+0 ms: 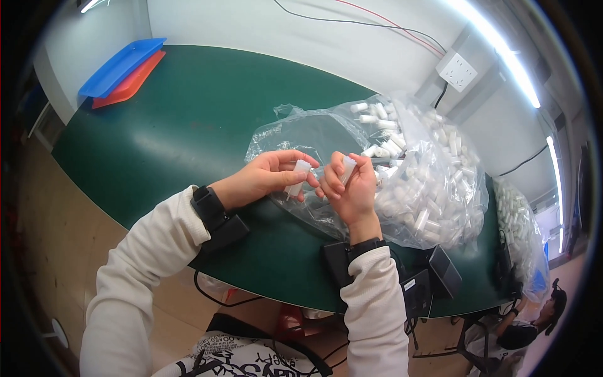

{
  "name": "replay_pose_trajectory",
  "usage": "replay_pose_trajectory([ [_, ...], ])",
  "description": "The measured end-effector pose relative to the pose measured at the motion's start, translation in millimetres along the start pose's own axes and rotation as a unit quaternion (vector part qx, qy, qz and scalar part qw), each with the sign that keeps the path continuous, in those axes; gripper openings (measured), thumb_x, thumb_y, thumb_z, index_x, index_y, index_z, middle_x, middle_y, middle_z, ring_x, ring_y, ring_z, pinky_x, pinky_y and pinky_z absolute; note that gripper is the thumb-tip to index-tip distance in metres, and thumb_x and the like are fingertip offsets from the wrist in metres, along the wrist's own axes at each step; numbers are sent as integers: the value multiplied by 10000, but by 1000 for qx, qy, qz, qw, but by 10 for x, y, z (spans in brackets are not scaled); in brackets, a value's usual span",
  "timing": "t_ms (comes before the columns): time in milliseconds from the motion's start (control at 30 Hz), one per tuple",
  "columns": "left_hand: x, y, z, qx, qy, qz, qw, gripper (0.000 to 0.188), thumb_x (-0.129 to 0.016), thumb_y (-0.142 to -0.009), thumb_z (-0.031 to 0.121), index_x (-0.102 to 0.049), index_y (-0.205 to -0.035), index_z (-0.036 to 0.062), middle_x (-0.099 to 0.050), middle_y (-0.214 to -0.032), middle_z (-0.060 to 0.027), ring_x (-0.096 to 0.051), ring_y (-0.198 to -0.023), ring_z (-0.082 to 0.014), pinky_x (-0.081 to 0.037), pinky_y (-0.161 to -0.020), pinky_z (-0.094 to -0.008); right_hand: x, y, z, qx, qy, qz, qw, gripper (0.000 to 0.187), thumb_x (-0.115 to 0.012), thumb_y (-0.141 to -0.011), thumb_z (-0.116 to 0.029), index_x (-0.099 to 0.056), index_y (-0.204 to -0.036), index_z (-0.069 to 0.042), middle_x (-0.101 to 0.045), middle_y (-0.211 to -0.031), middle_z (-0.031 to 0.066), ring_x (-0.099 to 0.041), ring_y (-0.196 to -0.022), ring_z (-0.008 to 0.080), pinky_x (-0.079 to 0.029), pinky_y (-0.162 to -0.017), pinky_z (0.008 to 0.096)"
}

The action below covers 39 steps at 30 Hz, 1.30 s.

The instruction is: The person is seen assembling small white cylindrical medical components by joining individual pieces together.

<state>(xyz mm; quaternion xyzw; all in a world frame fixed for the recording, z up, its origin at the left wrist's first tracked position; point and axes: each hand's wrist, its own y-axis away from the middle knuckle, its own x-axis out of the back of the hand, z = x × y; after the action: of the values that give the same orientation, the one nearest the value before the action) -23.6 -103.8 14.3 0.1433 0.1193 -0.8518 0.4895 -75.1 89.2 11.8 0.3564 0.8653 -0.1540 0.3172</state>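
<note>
Just above the green table, my left hand (pixel 260 179) pinches a small white plastic tube (pixel 298 178) between thumb and fingers, tilted with its notched end up. Close to its right, my right hand (pixel 352 195) is closed around a second white tube (pixel 348 168), whose upper part sticks out past the fingers. The two tubes are apart. Under and behind both hands spreads a clear plastic bag (pixel 308 135), its mouth lying toward the left. Many similar white tubes (pixel 427 188) fill the bag's right side.
A blue tray (pixel 122 66) rests on a red tray (pixel 132 81) at the table's (pixel 188 94) far left. Near the front right edge stands a dark device (pixel 445 271). Another filled bag (pixel 518 226) and a seated person (pixel 521 333) are at the right. A wall socket (pixel 456 70) is behind.
</note>
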Motion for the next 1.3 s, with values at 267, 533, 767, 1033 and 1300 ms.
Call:
replay_pose_trajectory([
  [267, -36, 10, 17, -1, 10, -6, 1000, 346, -519, -894, 144, -453, -1211, 22, -592, -998, -90, -579, -819, -156, -455, -774, -266, -11, -30, 54, -8, 83, 52, 995, 369, -281, -865, -341, -395, -615, -94, -356, -476, 21, -372, -465, 157, -390, -589, 311],
  [533, -8, -7, 0, 1, 38, -9, 999, 341, -471, -916, 206, -446, -1192, 7, -594, -1002, -105, -585, -829, -177, -461, -773, -285, -200, -15, 30, -18, 82, 74, 994, 327, -271, -859, -322, -451, -757, -68, -449, -609, 32, -436, -559, 162, -394, -605, 301],
  [767, 83, -31, -17, -23, -1, 105, 994, 331, -497, -906, 278, -459, -1162, 72, -585, -1000, -58, -554, -849, -131, -456, -698, -276, -226, -33, 77, 73, 275, 114, 952, 181, -546, -864, -189, -489, -930, -30, -567, -757, 34, -474, -585, 71, -398, -525, 217],
  [1033, -36, -21, 46, 10, 91, 98, 991, 326, -536, -894, 288, -461, -1130, 76, -544, -938, -36, -529, -776, -115, -456, -645, -276, -320, 15, 77, 186, 483, 96, 850, 314, -629, -813, -144, -574, -1103, -40, -594, -794, 23, -492, -642, 15, -384, -557, 149],
  [1300, 56, 47, 12, -54, 63, 113, 990, 247, -578, -874, 214, -485, -1015, 33, -555, -864, -55, -539, -669, -108, -471, -604, -257, -253, 10, 109, 160, 214, 120, 956, 139, -558, -841, -58, -533, -952, 22, -618, -803, 117, -634, -690, 157, -517, -684, 259],
])
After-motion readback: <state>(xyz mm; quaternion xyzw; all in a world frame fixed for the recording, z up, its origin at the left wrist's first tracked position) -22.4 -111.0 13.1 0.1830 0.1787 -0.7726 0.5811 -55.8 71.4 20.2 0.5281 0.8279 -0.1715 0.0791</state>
